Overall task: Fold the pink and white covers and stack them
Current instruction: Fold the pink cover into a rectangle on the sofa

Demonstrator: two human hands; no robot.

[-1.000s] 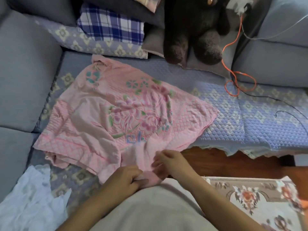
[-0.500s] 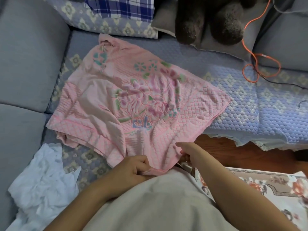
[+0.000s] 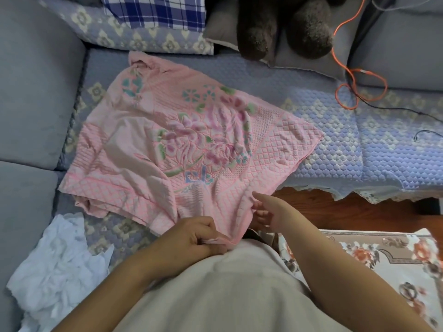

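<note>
We are squaring up the pink cover [image 3: 191, 149], which is lying spread and rumpled on the sofa seat [image 3: 359, 144]. Our left hand [image 3: 191, 238] is pinching its near hem; our right hand [image 3: 271, 212] is gripping the near-right edge. The white cover [image 3: 60, 264] is lying crumpled, near-left, unfolded. Next, we judge, the hem needs pulling taut before folding.
</note>
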